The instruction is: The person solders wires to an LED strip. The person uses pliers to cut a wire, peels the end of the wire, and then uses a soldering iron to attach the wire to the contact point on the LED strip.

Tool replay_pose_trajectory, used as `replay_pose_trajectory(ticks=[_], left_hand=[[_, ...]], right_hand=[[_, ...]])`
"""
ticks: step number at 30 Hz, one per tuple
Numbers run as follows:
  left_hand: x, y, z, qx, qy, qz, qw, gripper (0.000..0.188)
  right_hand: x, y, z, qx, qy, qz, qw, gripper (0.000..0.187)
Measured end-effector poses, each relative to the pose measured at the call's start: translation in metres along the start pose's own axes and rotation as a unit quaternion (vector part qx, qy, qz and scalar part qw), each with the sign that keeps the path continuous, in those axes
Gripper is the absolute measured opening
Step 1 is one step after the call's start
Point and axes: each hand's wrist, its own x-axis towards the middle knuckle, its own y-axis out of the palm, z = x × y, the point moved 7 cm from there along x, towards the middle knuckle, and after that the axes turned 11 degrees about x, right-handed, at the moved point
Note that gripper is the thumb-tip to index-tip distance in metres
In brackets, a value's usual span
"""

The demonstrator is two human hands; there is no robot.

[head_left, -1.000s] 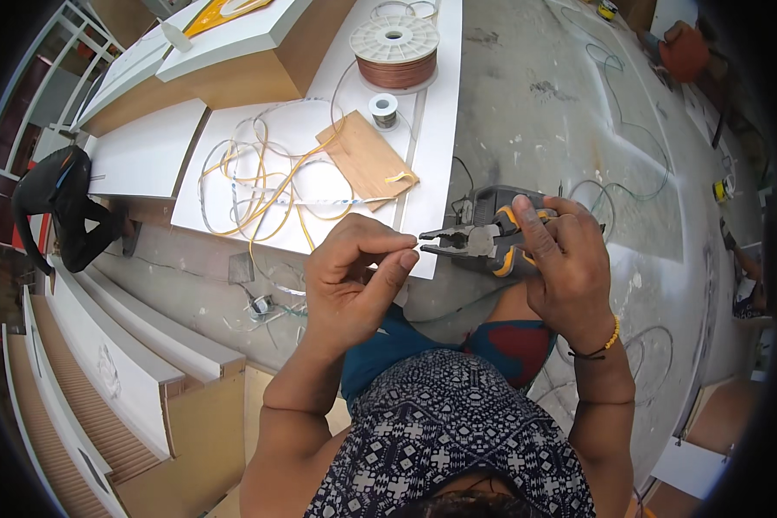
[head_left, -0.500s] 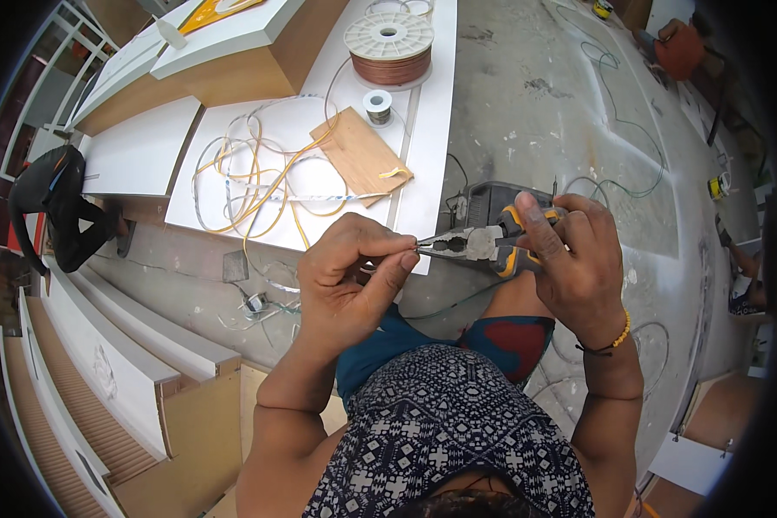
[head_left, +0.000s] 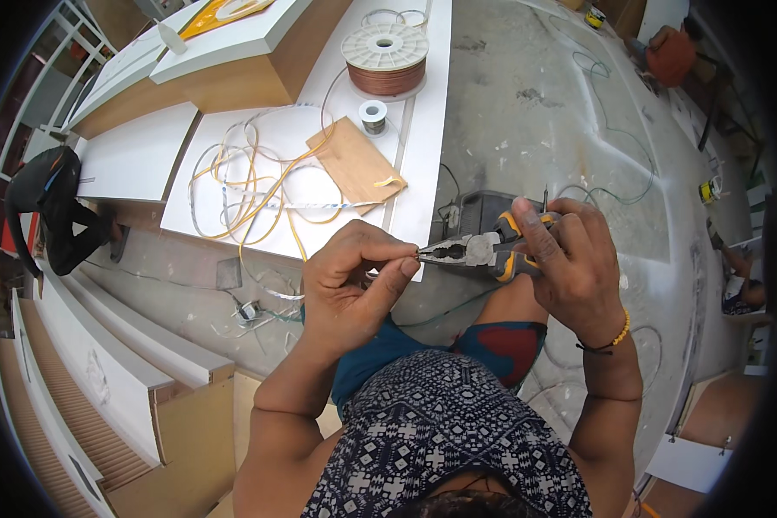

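Observation:
My right hand (head_left: 574, 268) is wrapped round the yellow-and-black handles of a pair of pliers (head_left: 466, 250). The pliers' jaws point left and their tips meet the fingertips of my left hand (head_left: 354, 276). Thumb and forefinger of that hand are pinched together at the tips; whatever is between them is too small to make out. Beyond my hands, tangled LED strip lights (head_left: 276, 205) in white and yellow lie on a white board (head_left: 181, 203). A thin wooden piece (head_left: 354, 164) rests beside them, with a short yellow-white scrap on it.
A large spool of reddish wire (head_left: 387, 65) and a small spool (head_left: 373, 116) stand on the board. A dark case (head_left: 483, 216) sits on the floor behind the pliers. White panels (head_left: 121, 371) lie at left. A person in black (head_left: 56, 207) bends at far left; another (head_left: 669, 56) is at upper right.
The view has shifted slightly. My hands keep the same grip, with the pliers' tips still at my left fingertips; the jaws look a little differently angled.

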Motion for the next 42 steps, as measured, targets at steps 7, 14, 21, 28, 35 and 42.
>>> replay_pose_trajectory(ticks=[7, 14, 21, 28, 35, 42], left_hand=[[0.01, -0.004, -0.008, 0.085, 0.015, 0.025, 0.996, 0.008], [0.028, -0.006, -0.038, 0.243, 0.105, 0.038, 0.964, 0.007], [0.042, 0.003, -0.026, 0.258, 0.052, 0.06, 0.963, 0.008], [0.052, 0.011, -0.004, 0.206, 0.032, 0.035, 0.978, 0.009], [0.051, 0.016, 0.031, 0.054, -0.067, -0.034, 0.996, 0.009], [0.052, 0.019, 0.049, -0.145, -0.051, -0.087, 0.984, 0.012]], right_hand=[[0.0, -0.002, -0.002, -0.038, -0.021, 0.025, 0.999, 0.068], [0.017, -0.02, 0.005, -0.124, -0.09, 0.057, 0.987, 0.067], [0.027, -0.03, 0.011, -0.201, -0.133, 0.056, 0.969, 0.062], [0.025, -0.024, 0.011, -0.242, -0.149, 0.007, 0.959, 0.058], [0.018, -0.007, 0.0, -0.161, -0.065, -0.018, 0.985, 0.057], [-0.002, 0.011, -0.011, -0.092, 0.022, -0.052, 0.994, 0.061]])
